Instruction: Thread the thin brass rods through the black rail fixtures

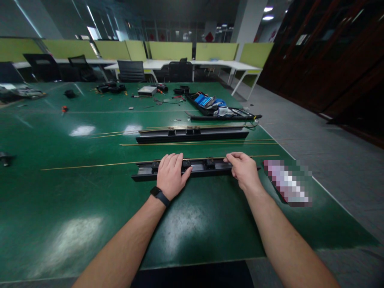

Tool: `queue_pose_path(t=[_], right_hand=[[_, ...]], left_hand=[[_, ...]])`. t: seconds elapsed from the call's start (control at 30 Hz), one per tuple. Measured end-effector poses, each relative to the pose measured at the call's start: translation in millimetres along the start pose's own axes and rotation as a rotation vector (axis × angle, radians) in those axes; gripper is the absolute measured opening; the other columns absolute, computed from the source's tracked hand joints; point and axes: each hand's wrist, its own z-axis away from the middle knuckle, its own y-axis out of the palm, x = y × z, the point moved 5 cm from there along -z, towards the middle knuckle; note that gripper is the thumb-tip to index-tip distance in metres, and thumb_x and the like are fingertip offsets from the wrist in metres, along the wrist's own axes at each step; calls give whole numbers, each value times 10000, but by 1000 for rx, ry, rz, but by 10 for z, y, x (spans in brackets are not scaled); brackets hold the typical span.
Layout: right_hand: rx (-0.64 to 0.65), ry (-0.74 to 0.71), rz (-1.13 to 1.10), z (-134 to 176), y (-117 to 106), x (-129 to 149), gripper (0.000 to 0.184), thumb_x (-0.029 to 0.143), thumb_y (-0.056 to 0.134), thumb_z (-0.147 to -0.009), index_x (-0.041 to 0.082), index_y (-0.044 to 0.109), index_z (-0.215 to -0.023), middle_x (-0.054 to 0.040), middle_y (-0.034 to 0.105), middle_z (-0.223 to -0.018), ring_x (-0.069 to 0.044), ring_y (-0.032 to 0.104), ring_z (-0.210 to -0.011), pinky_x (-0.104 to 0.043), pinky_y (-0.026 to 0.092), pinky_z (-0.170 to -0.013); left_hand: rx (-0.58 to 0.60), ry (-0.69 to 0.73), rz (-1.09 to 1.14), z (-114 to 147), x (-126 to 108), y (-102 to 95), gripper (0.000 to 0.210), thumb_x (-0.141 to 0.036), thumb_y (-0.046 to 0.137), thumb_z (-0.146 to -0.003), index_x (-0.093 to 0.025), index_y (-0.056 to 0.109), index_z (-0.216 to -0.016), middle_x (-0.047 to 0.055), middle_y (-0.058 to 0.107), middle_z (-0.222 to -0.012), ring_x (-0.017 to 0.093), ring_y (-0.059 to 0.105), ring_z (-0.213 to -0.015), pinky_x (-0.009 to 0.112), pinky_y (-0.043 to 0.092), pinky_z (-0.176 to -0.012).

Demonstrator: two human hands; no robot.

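A black metal channel rail (204, 173) lies across the green table in front of me, with small dark blocks (210, 163) inside its trough. My left hand (171, 176) rests flat over the rail's left half, fingers stretched out and thumb apart. Along the rail's far edge runs a long thin brass-coloured rod (90, 166), reaching well past both ends. Near the rail's right end, my right hand (242, 169) pinches this rod between thumb and forefinger. The fingers of the left hand reach the rod's line; whether they press on it I cannot tell.
A second black rail (192, 137) lies farther back, with loose thin rods (192, 143) around it. Right of my right hand is a blurred-out flat item (286, 184). Behind are a black tray (198, 105) with blue packets, and a white box (147, 91). The table's right edge (330, 192) slants nearby.
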Motion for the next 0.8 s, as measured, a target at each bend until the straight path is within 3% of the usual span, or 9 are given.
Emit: queue_pose_path(t=[0.3, 0.8], right_hand=[[-43, 15, 2, -33, -46, -19, 334, 416, 829, -700, 153, 670, -830, -83, 765, -792, -34, 381, -310, -203, 214, -276], [-8, 6, 5, -22, 3, -16, 368, 452, 840, -676, 149, 686, -815, -87, 766, -773, -36, 371, -302, -214, 206, -281]], left_hand=[[1, -3, 18, 2, 15, 12, 544, -488, 513, -996, -121, 568, -1393, 170, 664, -1320, 322, 566, -1306, 491, 340, -1198], [-4, 3, 4, 2, 3, -1, 537, -494, 509, -1001, -119, 577, -1378, 164, 669, -1305, 323, 576, -1291, 486, 348, -1192]])
